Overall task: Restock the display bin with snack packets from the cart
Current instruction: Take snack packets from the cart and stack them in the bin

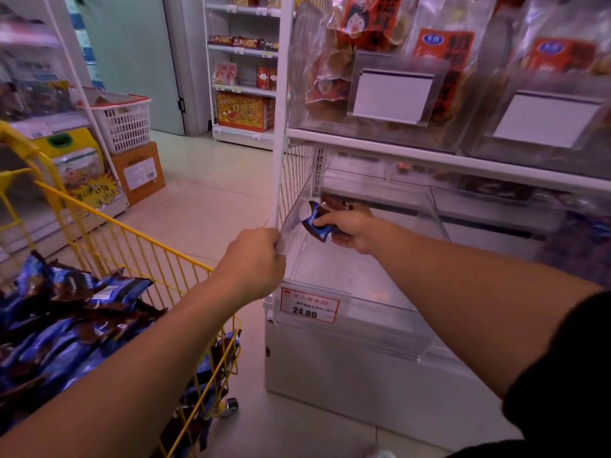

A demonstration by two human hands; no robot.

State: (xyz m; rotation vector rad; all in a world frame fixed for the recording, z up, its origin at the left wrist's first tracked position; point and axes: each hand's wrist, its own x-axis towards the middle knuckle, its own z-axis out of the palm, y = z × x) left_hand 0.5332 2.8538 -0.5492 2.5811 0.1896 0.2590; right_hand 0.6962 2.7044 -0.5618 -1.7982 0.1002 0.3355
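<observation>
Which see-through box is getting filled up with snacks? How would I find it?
Look at the white shop shelf beside the yellow wire cart. Under its clear upper bins of red-labelled snack bags sits a low clear plastic bin, almost bare inside. It alone carries the red-bordered price tag reading 24.80, and the right hand is holding blue and brown snack packets inside it.

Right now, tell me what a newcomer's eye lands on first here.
First, the right hand holding blue packets inside the clear bin at centre, while the left hand grips the bin's left edge. Next, the yellow cart at lower left, piled with the same packets. Then the red price tag on the bin's front.
</observation>
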